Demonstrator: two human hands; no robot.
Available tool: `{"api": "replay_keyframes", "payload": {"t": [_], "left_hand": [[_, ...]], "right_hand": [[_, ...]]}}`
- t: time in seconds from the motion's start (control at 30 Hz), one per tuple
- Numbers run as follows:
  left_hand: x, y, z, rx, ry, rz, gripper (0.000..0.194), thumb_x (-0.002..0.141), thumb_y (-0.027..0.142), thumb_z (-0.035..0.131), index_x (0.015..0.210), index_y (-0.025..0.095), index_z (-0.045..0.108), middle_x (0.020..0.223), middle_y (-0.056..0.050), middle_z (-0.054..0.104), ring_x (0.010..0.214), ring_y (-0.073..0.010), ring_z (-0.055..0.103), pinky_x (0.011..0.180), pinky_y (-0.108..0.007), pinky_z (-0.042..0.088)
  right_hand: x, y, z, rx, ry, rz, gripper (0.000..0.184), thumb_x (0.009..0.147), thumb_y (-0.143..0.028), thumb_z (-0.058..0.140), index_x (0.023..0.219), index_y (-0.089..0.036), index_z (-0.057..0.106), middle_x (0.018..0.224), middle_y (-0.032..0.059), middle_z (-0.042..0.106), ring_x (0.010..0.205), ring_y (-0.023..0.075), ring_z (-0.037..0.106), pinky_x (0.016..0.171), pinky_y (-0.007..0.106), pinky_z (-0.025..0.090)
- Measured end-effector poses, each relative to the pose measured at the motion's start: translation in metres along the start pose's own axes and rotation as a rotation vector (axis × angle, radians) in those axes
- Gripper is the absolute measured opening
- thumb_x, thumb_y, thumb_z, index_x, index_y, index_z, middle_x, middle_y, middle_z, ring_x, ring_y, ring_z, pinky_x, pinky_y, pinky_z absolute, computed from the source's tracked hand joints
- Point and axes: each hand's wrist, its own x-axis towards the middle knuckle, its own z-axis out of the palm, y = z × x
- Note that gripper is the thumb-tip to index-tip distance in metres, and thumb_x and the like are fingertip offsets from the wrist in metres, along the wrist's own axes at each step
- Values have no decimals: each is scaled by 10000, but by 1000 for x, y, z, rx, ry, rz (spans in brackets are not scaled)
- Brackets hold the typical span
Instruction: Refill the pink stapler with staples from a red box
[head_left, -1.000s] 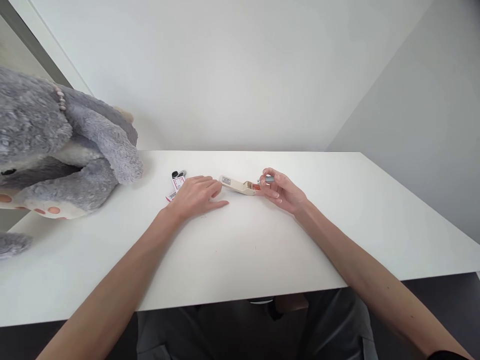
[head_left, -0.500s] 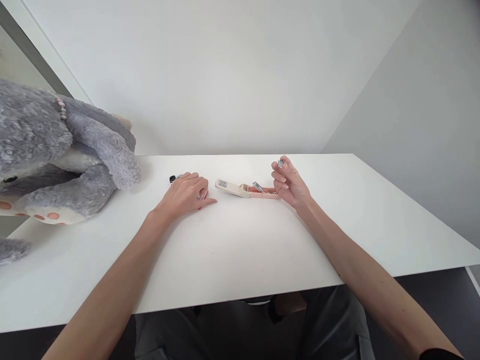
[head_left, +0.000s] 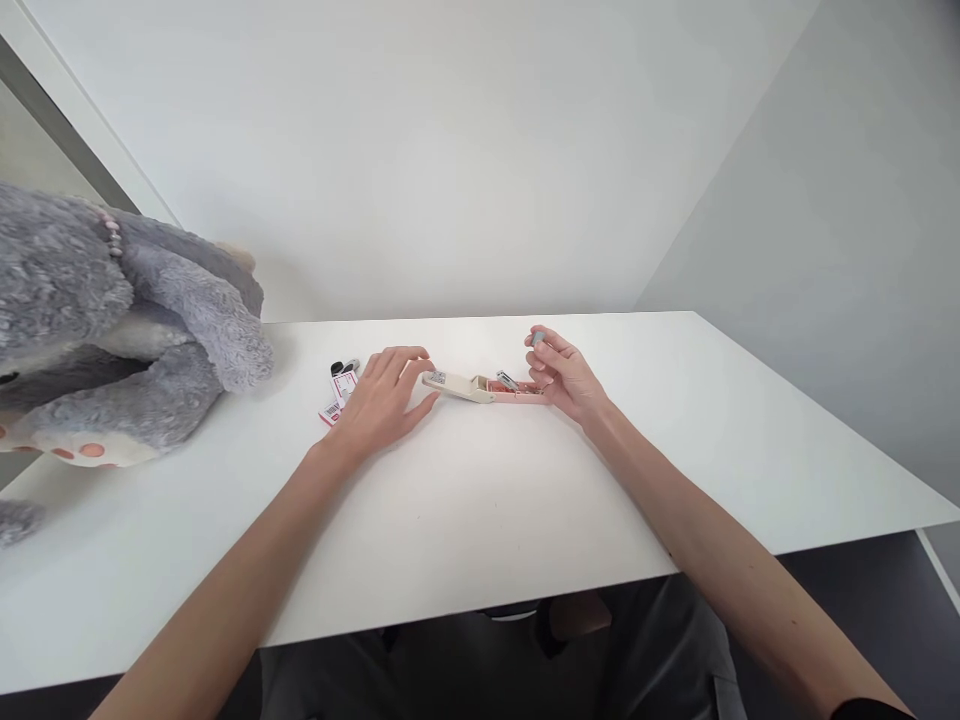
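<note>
A long beige case [head_left: 459, 385] lies open on the white table [head_left: 480, 500], its pink inner tray [head_left: 517, 389] holding a small metal tool. My left hand [head_left: 382, 398] rests flat on the table with fingers spread, its fingertips touching the case's left end. My right hand [head_left: 562, 375] hovers at the tray's right end, its fingers pinched on a small grey piece [head_left: 538, 339].
A big grey plush toy [head_left: 112, 340] fills the table's left side. Small pink-and-white labelled packets [head_left: 341, 388] and a little dark item lie just left of my left hand. The wall runs behind the table, with the table's right edge beyond my right arm.
My left hand has slid right from the packets to the case's left end. My right hand, holding the grey piece, has come down closer to the tray.
</note>
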Motion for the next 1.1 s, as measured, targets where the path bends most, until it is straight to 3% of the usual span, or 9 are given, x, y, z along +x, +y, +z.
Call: {"api": "replay_keyframes", "payload": {"t": [0.13, 0.23, 0.37, 0.47, 0.53, 0.63, 0.83, 1.1], "left_hand": [[3, 18, 4, -25, -33, 57, 331, 1020, 281, 535, 1346, 223, 533, 1491, -140, 584, 1408, -332, 503, 1109, -524, 434], [2, 21, 7, -19, -76, 29, 407, 1025, 283, 524, 1425, 208, 495, 1517, -143, 574, 1442, -342, 483, 1154, -551, 408], [-1, 18, 11, -16, -119, -33, 423, 1025, 305, 529, 1433, 195, 515, 1403, -147, 649, 1384, -358, 529, 1137, -575, 420], [-1, 15, 15, -18, -92, -44, 350, 1036, 329, 524, 1356, 205, 593, 1287, -147, 701, 1296, -355, 579, 1086, -569, 456], [-1, 14, 17, -6, -74, -43, 302, 1051, 330, 501, 1294, 210, 636, 1227, -143, 723, 1236, -349, 603, 1053, -560, 472], [-2, 13, 19, 12, -69, -49, 280, 1064, 313, 479, 1245, 203, 661, 1194, -133, 736, 1185, -340, 617, 1029, -544, 481], [-2, 13, 19, 14, -65, -79, 293, 1067, 313, 460, 1244, 205, 668, 1181, -138, 733, 1185, -343, 605, 1026, -554, 478], [-2, 13, 18, -5, -76, -96, 296, 1072, 325, 445, 1226, 204, 667, 1171, -128, 729, 1165, -335, 592, 1022, -535, 473]], "right_hand": [[0, 1, 2, -42, 10, 3, 397, 667, -431, 944, 960, -302, 709, 995, -24, 629, 615, 74, 412, 478, 234, 369], [0, 2, 3, -100, 19, -10, 366, 688, -437, 934, 967, -299, 740, 988, -22, 634, 599, 65, 416, 486, 235, 403], [-2, 4, 7, -265, 29, -9, 362, 700, -468, 922, 978, -290, 773, 911, -19, 660, 554, 66, 410, 545, 283, 529], [-5, 8, 11, -369, 26, -47, 393, 701, -509, 910, 986, -259, 804, 864, 11, 670, 641, 123, 541, 654, 362, 629], [-5, 11, 13, -406, 29, -96, 393, 708, -517, 902, 984, -249, 823, 983, 51, 695, 755, 163, 621, 728, 397, 650], [-4, 15, 11, -479, 42, -163, 329, 744, -493, 877, 972, -259, 833, 1101, 70, 703, 809, 175, 642, 766, 391, 622], [-2, 15, 7, -701, 104, -246, 265, 776, -471, 845, 939, -267, 798, 912, 25, 717, 753, 166, 544, 703, 334, 484], [-1, 15, 3, -746, 28, -263, 261, 805, -518, 812, 917, -282, 801, 929, 41, 706, 823, 202, 575, 758, 360, 490]]}}
